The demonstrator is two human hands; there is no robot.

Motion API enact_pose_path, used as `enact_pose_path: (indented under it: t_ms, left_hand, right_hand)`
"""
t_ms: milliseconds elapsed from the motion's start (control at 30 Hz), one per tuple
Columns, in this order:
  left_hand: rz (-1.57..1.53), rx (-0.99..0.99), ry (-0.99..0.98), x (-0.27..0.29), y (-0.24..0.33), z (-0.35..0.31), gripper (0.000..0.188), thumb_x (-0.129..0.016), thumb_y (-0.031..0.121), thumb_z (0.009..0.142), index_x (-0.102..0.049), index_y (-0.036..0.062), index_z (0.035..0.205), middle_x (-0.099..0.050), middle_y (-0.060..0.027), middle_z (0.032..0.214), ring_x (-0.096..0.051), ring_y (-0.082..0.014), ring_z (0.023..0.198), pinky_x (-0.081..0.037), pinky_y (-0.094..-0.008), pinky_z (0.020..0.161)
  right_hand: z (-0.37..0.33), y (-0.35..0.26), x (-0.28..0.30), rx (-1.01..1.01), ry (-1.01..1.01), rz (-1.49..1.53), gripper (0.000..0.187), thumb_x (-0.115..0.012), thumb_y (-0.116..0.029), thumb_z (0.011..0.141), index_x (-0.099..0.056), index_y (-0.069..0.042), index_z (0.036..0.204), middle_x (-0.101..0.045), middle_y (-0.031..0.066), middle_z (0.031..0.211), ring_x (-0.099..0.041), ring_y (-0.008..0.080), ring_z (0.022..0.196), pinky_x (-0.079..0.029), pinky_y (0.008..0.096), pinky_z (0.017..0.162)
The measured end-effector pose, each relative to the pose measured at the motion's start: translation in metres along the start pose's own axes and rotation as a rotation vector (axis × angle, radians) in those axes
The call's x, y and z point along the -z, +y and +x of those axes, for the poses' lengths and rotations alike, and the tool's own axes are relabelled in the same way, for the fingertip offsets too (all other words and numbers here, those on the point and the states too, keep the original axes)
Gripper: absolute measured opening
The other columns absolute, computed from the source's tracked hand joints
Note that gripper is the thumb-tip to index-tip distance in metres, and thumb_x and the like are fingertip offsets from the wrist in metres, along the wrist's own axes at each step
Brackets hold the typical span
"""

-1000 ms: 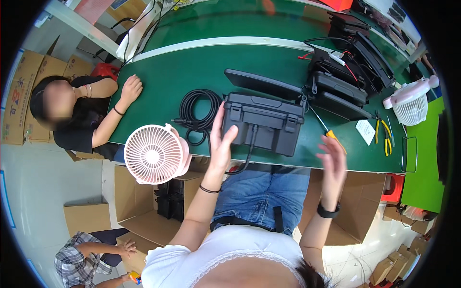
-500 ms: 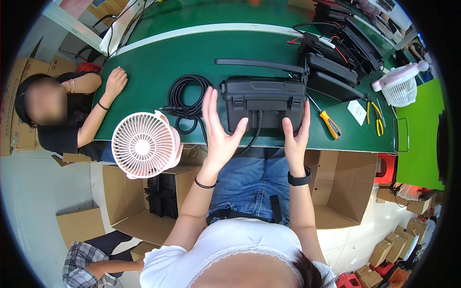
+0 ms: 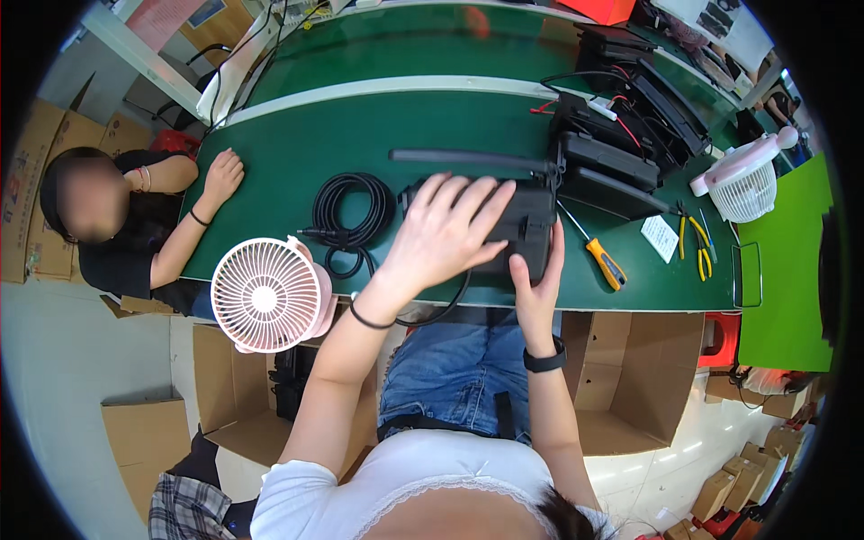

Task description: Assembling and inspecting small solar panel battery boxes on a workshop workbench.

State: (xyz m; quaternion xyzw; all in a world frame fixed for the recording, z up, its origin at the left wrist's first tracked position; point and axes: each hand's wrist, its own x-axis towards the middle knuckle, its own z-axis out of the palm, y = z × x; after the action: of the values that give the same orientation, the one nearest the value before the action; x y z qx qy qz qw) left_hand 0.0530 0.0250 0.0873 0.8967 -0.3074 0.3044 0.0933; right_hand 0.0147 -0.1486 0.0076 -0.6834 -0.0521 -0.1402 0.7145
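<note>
A black plastic case with latches stands at the near edge of the green table, a long flat black bar extending along its far side. My left hand lies across the case's left and middle part, fingers spread, hiding much of it. Beside the case's right end is my right hand, fingers stretched along that side and thumb at the front. A black cable hangs in a loop below my left hand. Left of the case lies a coiled black cable.
A pink fan stands at the left table edge, near another person's forearm. To the right lie a screwdriver, pliers and a white card. More black cases and a second fan stand behind. Cardboard boxes are below.
My left hand has moved from the case's left side onto its front and top. My right hand stays by the right end. The view has shifted slightly.
</note>
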Motion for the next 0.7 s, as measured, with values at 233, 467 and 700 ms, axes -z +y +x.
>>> enact_pose_path:
  t_ms: [233,467,700]
  left_hand:
    - [0.152,0.014,0.174,0.003,0.038,-0.047,0.043,-0.069,0.035,0.077,-0.071,0.0255,0.120,-0.066,0.0029,0.109,-0.063,-0.0130,0.095,-0.048,-0.0329,0.088]
    - [0.145,0.003,0.169,-0.010,0.071,-0.104,0.024,-0.070,0.033,0.086,-0.077,0.0253,0.107,-0.072,-0.0001,0.111,-0.066,-0.0228,0.109,-0.046,-0.0477,0.104]
    - [0.091,0.065,0.132,-0.011,0.071,-0.102,0.025,-0.071,0.030,0.085,-0.077,0.0260,0.109,-0.071,0.0007,0.114,-0.064,-0.0211,0.114,-0.044,-0.0496,0.107]
  right_hand:
    - [0.005,0.004,0.050,-0.213,-0.034,0.352,0.072,-0.047,-0.058,0.100,-0.033,-0.010,0.153,-0.053,0.0100,0.137,-0.052,0.0216,0.126,-0.038,0.0351,0.108]
    - [0.013,0.017,0.050,-0.062,0.013,0.245,0.018,-0.057,-0.009,0.100,-0.062,0.000,0.115,-0.064,0.0127,0.121,-0.060,0.0201,0.113,-0.044,0.0333,0.102]
    - [0.005,0.023,0.044,-0.141,0.092,0.306,0.017,-0.059,-0.013,0.101,-0.062,0.000,0.111,-0.065,0.0099,0.120,-0.062,0.0161,0.104,-0.049,0.0300,0.095]
